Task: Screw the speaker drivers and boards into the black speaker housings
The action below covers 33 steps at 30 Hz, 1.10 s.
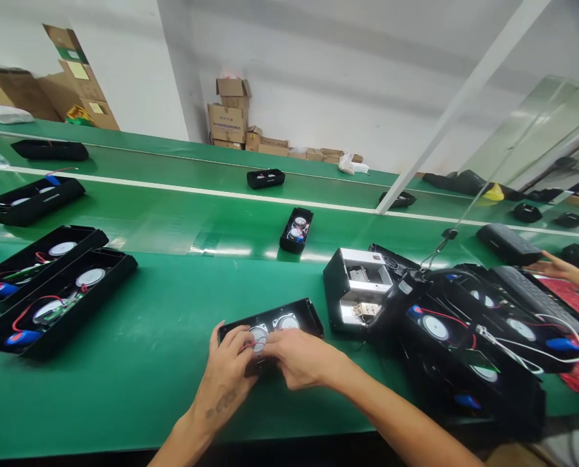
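A black speaker housing [310, 319] lies open-side up on the green table in front of me, with two round speaker drivers [288, 322] inside. My left hand [231, 360] curls over the housing's left end, its fingertips beside the nearer driver and a thin red wire [246, 347]. From the right, my right hand [303, 355] reaches in over the same driver, its fingers pinched together. What sits between those fingertips is hidden. To the right of the housing stands a metal-faced box [334, 292] with an open front.
Open housings with blue batteries [75, 298] lie at the left; more are piled at the right [464, 350]. One housing [296, 230] rests on the green conveyor belt [211, 207]. A co-worker's hand [556, 267] touches a black speaker [508, 244]. A cable [464, 211] hangs over the pile.
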Motion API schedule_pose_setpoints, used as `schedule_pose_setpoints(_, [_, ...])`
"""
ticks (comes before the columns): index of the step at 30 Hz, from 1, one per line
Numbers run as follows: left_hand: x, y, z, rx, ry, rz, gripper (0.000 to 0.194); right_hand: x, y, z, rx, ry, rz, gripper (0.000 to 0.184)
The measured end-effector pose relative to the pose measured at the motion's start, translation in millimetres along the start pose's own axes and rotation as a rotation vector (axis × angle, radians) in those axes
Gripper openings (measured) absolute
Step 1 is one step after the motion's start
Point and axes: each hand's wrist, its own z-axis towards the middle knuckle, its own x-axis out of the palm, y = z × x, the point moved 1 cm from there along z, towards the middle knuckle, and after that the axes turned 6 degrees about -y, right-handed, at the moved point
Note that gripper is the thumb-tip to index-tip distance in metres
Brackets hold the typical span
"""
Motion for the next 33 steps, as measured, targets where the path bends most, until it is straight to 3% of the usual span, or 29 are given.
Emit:
schedule_pose_setpoints(3, [-1.9,0.4,1.7,0.001,0.016,0.008,0.016,2.1,-0.7,-1.8,-0.027,-0.009,-0.013,0.028])
schedule_pose_setpoints(9, [-6.2,0.9,10.3,-0.044,0.063,0.010,0.021,13.9,9.6,0.7,-0.013,-0.052,-0.280,0.034])
schedule_pose_setpoints(14, [-16.4,-4.5,21.3,-0.247,0.272,-0.071,0.014,16.6,8.5,1.4,0.007,-0.019,-0.193,0.025])
schedule_pose_setpoints(18, [-24.8,6.8,45.1,-0.360,0.425,-0.147,0.003,-0.6,9.5,11.8,0.079,0.008,-0.186,0.023])
schedule_pose_setpoints(22, [-27.5,35.4,79.5,-0.459,0.583,-0.261,0.034,-30.3,1.4,37.6,0.086,0.050,-0.113,0.027])
schedule_pose_setpoints(25, [-27.6,51.3,96.5,-0.518,0.650,-0.320,0.038,-46.8,-9.5,53.4,0.088,0.089,-0.039,0.020])
schedule_pose_setpoints(29, [-27.5,55.9,100.3,-0.570,0.707,-0.381,0.039,-51.7,-19.5,60.5,0.092,0.111,0.042,0.025])
schedule_pose_setpoints(33, [-27.7,54.0,98.1,-0.600,0.689,-0.409,0.035,-50.8,-22.7,60.7,0.099,0.106,0.080,0.024])
